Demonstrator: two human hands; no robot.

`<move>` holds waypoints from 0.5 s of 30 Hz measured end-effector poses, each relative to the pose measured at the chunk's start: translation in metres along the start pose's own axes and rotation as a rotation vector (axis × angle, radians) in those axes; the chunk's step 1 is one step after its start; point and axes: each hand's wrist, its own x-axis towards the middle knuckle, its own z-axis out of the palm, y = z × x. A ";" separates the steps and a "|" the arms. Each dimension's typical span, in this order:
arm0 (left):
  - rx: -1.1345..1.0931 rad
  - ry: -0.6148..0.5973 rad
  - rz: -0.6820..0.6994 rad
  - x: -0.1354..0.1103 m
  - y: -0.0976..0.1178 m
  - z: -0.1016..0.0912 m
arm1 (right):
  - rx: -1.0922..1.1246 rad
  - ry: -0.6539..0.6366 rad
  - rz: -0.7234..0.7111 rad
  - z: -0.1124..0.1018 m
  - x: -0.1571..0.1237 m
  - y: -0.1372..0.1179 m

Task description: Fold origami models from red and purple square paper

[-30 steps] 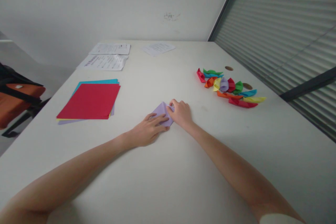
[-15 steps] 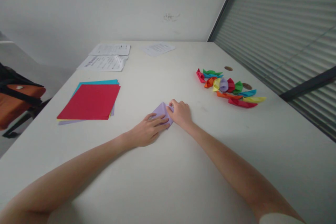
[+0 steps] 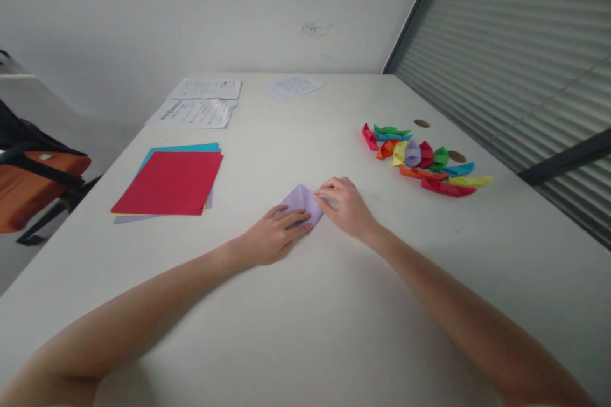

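A folded sheet of light purple origami paper (image 3: 311,203) lies on the white table, with a crease running down from its top point. My left hand (image 3: 274,235) rests flat on its lower left part, fingers stretched out and a little apart, covering some of the paper. At the right corner, my right hand (image 3: 347,205) pinches the paper's edge between thumb and fingertips. Exactly how much paper is between those fingers is hard to make out.
On the left lies a stack of coloured paper (image 3: 167,183), red on top. Several folded paper boats (image 3: 424,162) are grouped at the right. Printed sheets (image 3: 195,113) lie towards the back. An orange and black chair (image 3: 42,178) stands beyond the left edge; window blinds (image 3: 506,57) line the right.
My right hand has moved right and its fingers have straightened somewhat, uncovering more of the paper's right corner. The left hand stays on the paper. The whole view has shifted slightly.
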 end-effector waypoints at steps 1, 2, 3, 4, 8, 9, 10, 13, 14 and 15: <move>0.003 0.009 -0.001 0.000 0.000 0.001 | 0.020 -0.038 -0.104 -0.005 -0.008 -0.001; 0.007 0.015 -0.002 0.000 -0.001 0.001 | 0.022 -0.095 -0.201 -0.008 -0.017 -0.002; 0.009 0.018 -0.002 0.000 -0.001 0.002 | 0.008 -0.145 -0.277 -0.010 -0.025 -0.003; 0.011 0.018 -0.001 -0.001 -0.001 0.002 | -0.007 -0.183 -0.337 -0.011 -0.033 -0.004; 0.003 0.012 0.004 -0.001 -0.002 0.001 | -0.029 -0.224 -0.370 -0.007 -0.050 -0.002; 0.001 0.013 0.004 -0.001 -0.002 0.001 | -0.029 -0.218 -0.363 -0.006 -0.051 -0.001; -0.001 0.013 0.007 -0.001 -0.002 0.001 | -0.030 -0.208 -0.360 -0.004 -0.052 0.000; -0.002 0.007 0.023 -0.001 -0.002 -0.001 | -0.047 -0.181 -0.351 0.000 -0.052 0.000; -0.002 0.004 0.026 -0.001 -0.002 -0.001 | -0.054 -0.174 -0.344 0.001 -0.052 0.000; -0.001 0.002 0.027 -0.001 -0.002 -0.001 | -0.060 -0.168 -0.337 0.001 -0.052 -0.001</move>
